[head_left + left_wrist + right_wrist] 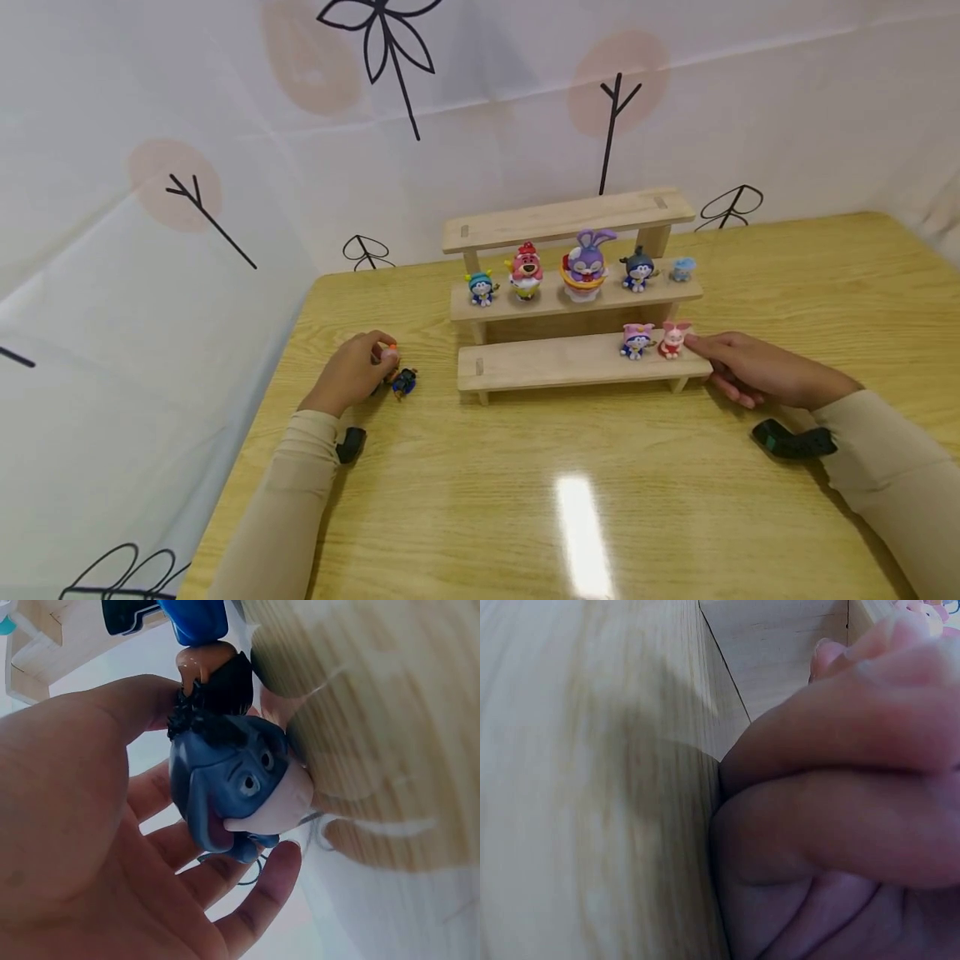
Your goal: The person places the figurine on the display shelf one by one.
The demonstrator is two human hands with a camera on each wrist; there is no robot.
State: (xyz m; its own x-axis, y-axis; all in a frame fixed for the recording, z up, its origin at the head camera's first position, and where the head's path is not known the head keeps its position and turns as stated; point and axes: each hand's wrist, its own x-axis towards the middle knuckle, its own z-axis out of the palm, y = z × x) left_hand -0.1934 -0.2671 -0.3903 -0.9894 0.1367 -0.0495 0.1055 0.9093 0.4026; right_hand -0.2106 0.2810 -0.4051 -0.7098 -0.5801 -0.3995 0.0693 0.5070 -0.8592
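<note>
Two figures, a blue donkey (244, 776) and a dark-haired one (234, 681), are at my half-curled left hand (354, 373); whether I pinch either, I cannot tell. My right hand (753, 367) bends its fingers against the table (465, 475), one fingertip at the pink pig (672, 342) on the shelf (547, 362), grip unclear. A pink-hatted figure (637, 342) stands beside it.

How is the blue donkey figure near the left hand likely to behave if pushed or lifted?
The blue donkey figure would probably tip or rock rather than roll cleanly, given its large head and protruding ear. Its crisp, moulded-looking features suggest a stiff body that shouldn't sag when lifted. The smooth pale muzzle may be slightly slippery to grip.
</note>
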